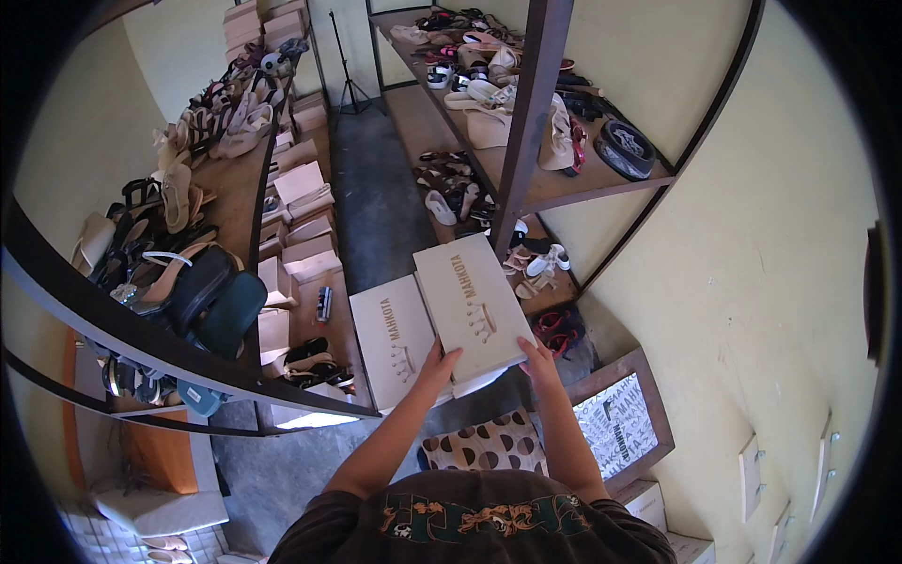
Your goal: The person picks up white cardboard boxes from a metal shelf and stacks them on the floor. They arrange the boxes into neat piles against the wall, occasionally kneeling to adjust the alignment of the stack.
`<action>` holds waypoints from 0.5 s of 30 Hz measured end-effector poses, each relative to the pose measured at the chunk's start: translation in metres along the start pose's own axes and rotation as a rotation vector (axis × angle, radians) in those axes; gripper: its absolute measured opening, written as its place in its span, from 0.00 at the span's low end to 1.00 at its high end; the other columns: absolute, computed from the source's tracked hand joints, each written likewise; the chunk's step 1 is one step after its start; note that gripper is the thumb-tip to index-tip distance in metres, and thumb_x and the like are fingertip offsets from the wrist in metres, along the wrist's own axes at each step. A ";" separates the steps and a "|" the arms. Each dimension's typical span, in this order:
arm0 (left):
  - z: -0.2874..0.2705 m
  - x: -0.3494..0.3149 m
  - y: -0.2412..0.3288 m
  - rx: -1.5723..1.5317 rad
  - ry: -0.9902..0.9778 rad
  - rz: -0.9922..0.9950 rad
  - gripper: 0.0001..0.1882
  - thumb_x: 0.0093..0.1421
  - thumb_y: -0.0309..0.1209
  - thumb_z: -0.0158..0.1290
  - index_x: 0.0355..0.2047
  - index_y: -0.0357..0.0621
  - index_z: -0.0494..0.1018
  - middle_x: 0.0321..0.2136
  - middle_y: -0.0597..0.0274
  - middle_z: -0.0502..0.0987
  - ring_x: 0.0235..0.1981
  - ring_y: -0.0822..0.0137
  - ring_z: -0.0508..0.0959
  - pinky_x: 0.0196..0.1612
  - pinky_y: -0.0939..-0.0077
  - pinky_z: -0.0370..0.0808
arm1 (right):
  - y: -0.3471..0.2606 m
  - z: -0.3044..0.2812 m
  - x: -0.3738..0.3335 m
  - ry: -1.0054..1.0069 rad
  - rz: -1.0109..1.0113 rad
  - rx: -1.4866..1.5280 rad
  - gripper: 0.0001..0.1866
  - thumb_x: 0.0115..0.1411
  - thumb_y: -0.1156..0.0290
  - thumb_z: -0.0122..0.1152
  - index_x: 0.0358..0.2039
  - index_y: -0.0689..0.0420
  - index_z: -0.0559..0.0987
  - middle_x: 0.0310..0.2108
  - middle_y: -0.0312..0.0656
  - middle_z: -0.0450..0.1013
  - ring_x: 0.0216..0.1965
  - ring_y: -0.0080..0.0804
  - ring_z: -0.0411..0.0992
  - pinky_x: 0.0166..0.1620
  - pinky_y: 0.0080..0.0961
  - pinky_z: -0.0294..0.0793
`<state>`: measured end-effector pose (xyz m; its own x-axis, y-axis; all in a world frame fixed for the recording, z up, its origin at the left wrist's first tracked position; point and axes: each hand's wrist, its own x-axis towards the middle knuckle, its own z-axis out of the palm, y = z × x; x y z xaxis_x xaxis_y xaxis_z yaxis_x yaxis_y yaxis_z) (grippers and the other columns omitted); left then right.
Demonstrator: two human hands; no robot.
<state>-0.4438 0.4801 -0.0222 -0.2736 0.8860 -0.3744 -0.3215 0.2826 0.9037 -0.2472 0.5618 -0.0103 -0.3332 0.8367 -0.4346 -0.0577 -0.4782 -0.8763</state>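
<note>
Both my hands are on a white shoebox (460, 273) with gold print and a crown drawing on its lid. My left hand (438, 363) grips its near left corner, thumb on the lid. At the near right corner, my right hand (537, 361) holds on with the thumb over the edge; its other fingers are mostly hidden. A similar white shoebox (381, 324) stands directly to the left, partly overlapped by the held one. Another white surface shows below the held box, and I cannot tell whether it is a further box.
A shelf (230, 188) full of shoes runs along the left, with open cartons (305, 183) below. On the right stands a second shoe shelf (592, 193) with a dark post (526, 122). A framed board (615, 423) and a patterned cushion (489, 444) lie near me. A tripod (349, 89) stands far off.
</note>
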 end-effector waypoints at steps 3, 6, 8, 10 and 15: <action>0.010 -0.025 0.015 0.031 0.022 -0.033 0.32 0.55 0.34 0.48 0.59 0.43 0.50 0.51 0.54 0.66 0.49 0.64 0.67 0.51 0.76 0.62 | -0.001 -0.007 -0.013 0.000 0.024 0.037 0.26 0.53 0.55 0.55 0.51 0.51 0.68 0.45 0.35 0.68 0.48 0.27 0.62 0.50 0.36 0.57; 0.018 -0.052 0.021 0.029 0.033 -0.024 0.33 0.56 0.32 0.48 0.60 0.43 0.49 0.50 0.54 0.66 0.48 0.64 0.68 0.49 0.76 0.64 | -0.004 -0.008 -0.035 -0.022 0.015 0.041 0.25 0.54 0.56 0.54 0.51 0.52 0.68 0.45 0.34 0.68 0.48 0.28 0.63 0.49 0.35 0.58; 0.021 -0.065 0.018 -0.043 0.031 -0.003 0.33 0.56 0.31 0.48 0.60 0.43 0.48 0.49 0.53 0.67 0.47 0.64 0.69 0.48 0.76 0.65 | 0.004 -0.011 -0.046 -0.038 0.011 0.111 0.23 0.55 0.58 0.54 0.50 0.53 0.69 0.43 0.35 0.68 0.47 0.27 0.64 0.49 0.31 0.59; 0.018 -0.077 0.011 -0.076 0.018 0.043 0.34 0.56 0.30 0.48 0.60 0.45 0.47 0.51 0.52 0.64 0.48 0.65 0.68 0.48 0.76 0.66 | 0.011 -0.011 -0.060 -0.059 0.008 0.170 0.22 0.55 0.59 0.55 0.49 0.54 0.69 0.42 0.36 0.68 0.46 0.27 0.64 0.48 0.29 0.60; 0.013 -0.109 -0.009 -0.198 -0.011 0.136 0.37 0.55 0.27 0.51 0.61 0.48 0.44 0.55 0.50 0.57 0.51 0.64 0.65 0.49 0.73 0.66 | 0.019 -0.013 -0.109 -0.083 -0.042 0.238 0.19 0.57 0.65 0.52 0.48 0.56 0.67 0.43 0.39 0.68 0.48 0.29 0.64 0.47 0.32 0.64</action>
<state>-0.3996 0.3856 0.0128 -0.3171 0.9152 -0.2489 -0.4543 0.0838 0.8869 -0.2001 0.4648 0.0176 -0.4017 0.8371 -0.3712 -0.2900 -0.5008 -0.8156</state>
